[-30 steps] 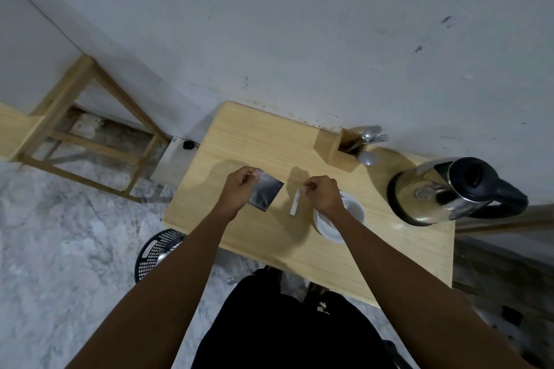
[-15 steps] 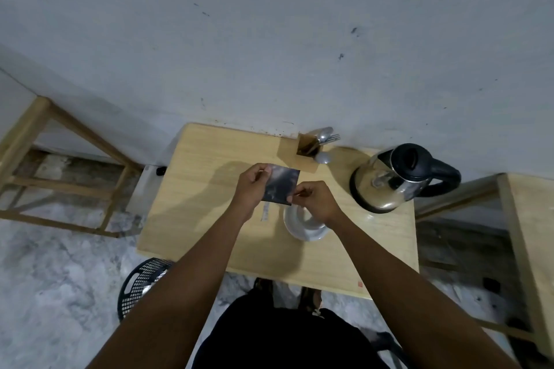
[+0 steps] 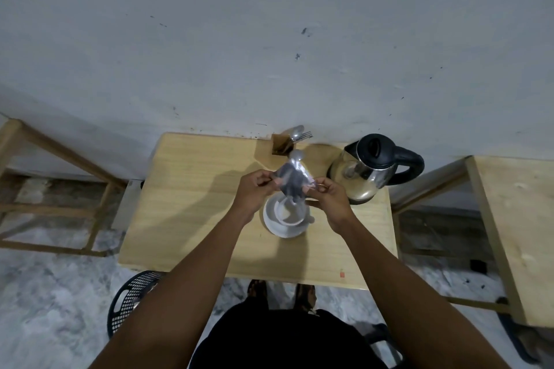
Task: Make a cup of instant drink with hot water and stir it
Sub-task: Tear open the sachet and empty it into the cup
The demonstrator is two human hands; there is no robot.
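A silvery drink sachet point(image 3: 292, 181) is held tilted over a white cup point(image 3: 290, 210) that stands on a white saucer point(image 3: 271, 219). My left hand point(image 3: 254, 189) pinches the sachet's left edge and my right hand point(image 3: 328, 193) pinches its right edge. Its lower corner points down into the cup. A steel kettle point(image 3: 364, 172) with a black lid and handle stands to the right of the cup. A wooden holder point(image 3: 280, 144) with a spoon and fork sits at the table's back edge.
The small wooden table point(image 3: 186, 204) stands against a grey wall. A black mesh basket point(image 3: 132, 299) sits on the floor at the front left. A wooden frame point(image 3: 60, 177) is to the left, another wooden table point(image 3: 518, 219) to the right.
My right hand dropped the torn strip and joined the left on the sachet. Both hands carried it right, over the cup, and tipped it downward.
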